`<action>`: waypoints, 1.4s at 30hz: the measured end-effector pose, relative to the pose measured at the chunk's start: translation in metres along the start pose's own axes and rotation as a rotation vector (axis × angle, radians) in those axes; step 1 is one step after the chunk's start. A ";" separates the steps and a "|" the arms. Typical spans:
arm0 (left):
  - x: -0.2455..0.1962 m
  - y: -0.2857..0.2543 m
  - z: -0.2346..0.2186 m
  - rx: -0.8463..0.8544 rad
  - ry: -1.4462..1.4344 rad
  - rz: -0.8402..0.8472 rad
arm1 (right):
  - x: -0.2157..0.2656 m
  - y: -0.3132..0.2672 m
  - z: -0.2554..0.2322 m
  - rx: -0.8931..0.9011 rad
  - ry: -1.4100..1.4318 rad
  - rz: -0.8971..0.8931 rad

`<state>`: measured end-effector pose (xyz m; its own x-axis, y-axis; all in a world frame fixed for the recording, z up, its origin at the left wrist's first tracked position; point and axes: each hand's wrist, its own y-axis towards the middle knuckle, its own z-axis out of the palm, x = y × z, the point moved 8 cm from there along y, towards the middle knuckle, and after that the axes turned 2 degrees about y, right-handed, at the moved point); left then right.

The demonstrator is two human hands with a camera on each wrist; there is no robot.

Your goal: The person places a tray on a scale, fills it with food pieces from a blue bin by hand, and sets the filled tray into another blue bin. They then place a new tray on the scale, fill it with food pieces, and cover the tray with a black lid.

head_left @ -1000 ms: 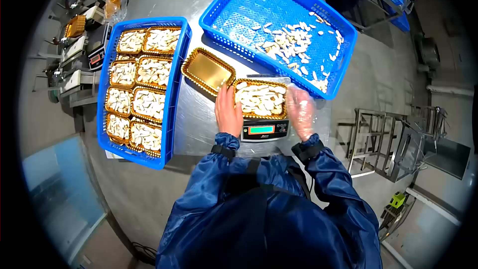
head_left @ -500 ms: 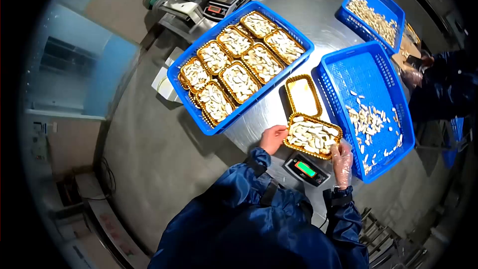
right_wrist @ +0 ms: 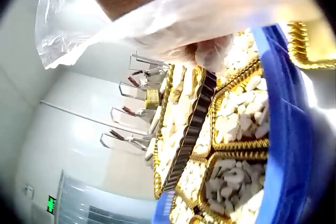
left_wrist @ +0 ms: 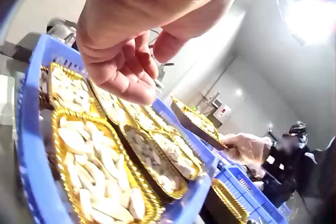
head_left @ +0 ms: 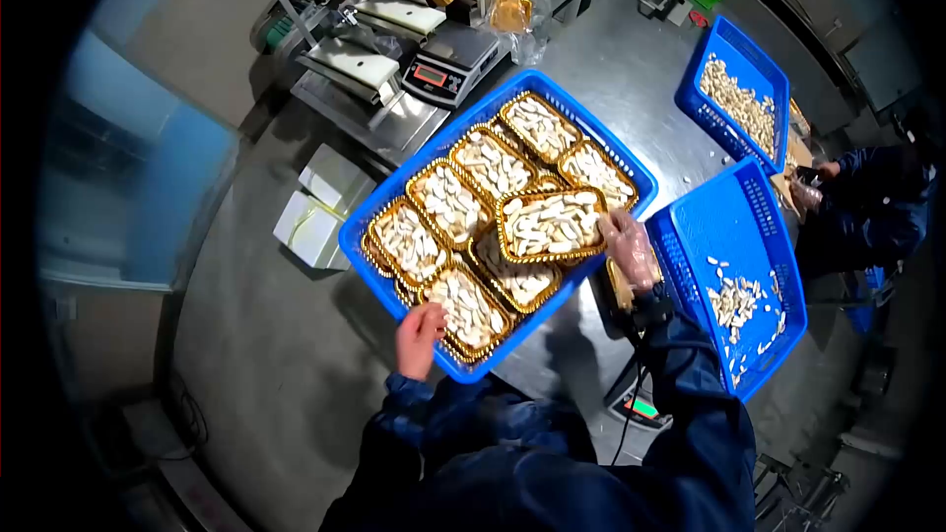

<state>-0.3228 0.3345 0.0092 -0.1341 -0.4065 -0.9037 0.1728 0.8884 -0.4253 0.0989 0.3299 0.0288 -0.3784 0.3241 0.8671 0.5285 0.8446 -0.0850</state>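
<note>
My gloved right hand (head_left: 633, 248), the nearer, pinches the right end of the gold slice-filled tray (head_left: 552, 224), its long axis running leftward above the blue crate (head_left: 517, 333)'s right edge; my left hand (head_left: 419, 335) curls loosely, empty, near its front corner.

Crated tray (head_left: 525, 286) partly behind lifted tray (head_left: 552, 224)

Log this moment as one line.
Right hand: gloved, holds filled gold tray over filled trays in blue crate | Left hand: bare, near crate's edge, holding nothing | Near scale: display lit green
</note>
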 end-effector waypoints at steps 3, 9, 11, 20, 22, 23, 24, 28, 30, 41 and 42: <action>-0.012 0.006 -0.061 -0.109 0.074 0.013 | 0.018 0.084 0.022 0.064 -0.116 -0.071; -0.018 0.006 -0.118 -0.214 0.138 -0.009 | 0.026 0.196 0.064 -0.015 -0.219 -0.120; 0.000 0.009 -0.126 -0.251 0.086 -0.121 | 0.031 0.216 0.074 -0.051 -0.246 -0.159; 0.013 0.029 -0.094 -0.108 0.095 -0.165 | 0.041 0.200 0.063 -0.287 -0.271 -0.178; 0.020 0.035 -0.087 -0.079 0.086 -0.170 | 0.037 0.171 0.054 -0.230 -0.239 -0.155; 0.020 0.038 -0.076 -0.008 0.101 -0.173 | 0.036 0.153 0.046 -0.187 -0.250 -0.105; 0.015 0.038 -0.072 0.002 0.134 -0.141 | 0.044 0.134 0.038 -0.105 -0.224 -0.097; 0.012 0.047 -0.044 0.115 0.182 -0.116 | 0.014 0.066 0.000 0.058 -0.302 -0.055; 0.005 0.045 -0.023 0.189 0.196 -0.054 | -0.008 0.031 -0.047 0.018 -0.282 -0.030; 0.027 -0.031 0.173 0.466 0.214 -0.101 | -0.234 -0.193 -0.356 -0.488 0.011 0.494; 0.035 -0.042 0.194 0.511 0.191 -0.096 | -0.255 -0.206 -0.366 -0.551 0.050 0.493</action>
<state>-0.1454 0.2417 -0.0139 -0.3393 -0.3922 -0.8550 0.5963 0.6133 -0.5180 0.3647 -0.0827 0.0046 0.0296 0.5793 0.8146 0.9380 0.2654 -0.2229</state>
